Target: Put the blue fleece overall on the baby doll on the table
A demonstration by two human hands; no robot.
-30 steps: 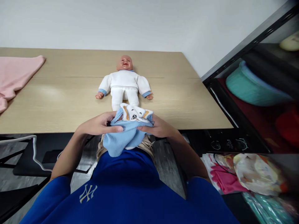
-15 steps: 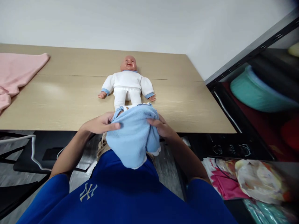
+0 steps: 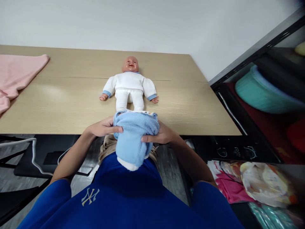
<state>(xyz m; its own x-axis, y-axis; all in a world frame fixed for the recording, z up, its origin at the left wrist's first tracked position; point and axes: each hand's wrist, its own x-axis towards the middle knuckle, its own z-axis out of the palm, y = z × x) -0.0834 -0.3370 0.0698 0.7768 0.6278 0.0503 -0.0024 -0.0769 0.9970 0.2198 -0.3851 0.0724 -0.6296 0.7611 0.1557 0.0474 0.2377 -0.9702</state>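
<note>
A light blue fleece baby garment [image 3: 132, 133] with white edging hangs bunched between my hands, over the table's front edge. My left hand [image 3: 104, 126] grips its left side, thumb lying on the fleece. On the opposite side my right hand [image 3: 162, 133] is closed on it, thumb pressed across the front. A white patterned lining shows at the top edge; my other fingers are hidden behind the cloth. Just beyond lies a baby doll [image 3: 129, 84] on its back, in white with blue cuffs. Its feet are hidden behind the garment.
The doll lies on a wooden table [image 3: 71, 105] against a white wall. A pink cloth [image 3: 21, 73] lies at the left. On the right, a dark shelf rack [image 3: 238, 68] holds a teal basin [image 3: 267, 90], with plastic-wrapped items [image 3: 264, 181] below. A black chair [image 3: 47, 156] stands below left.
The garment has been gathered into a narrower bunch, its white-edged lower end now facing me. My right hand has shifted left and slightly down along it. The doll stays put.
</note>
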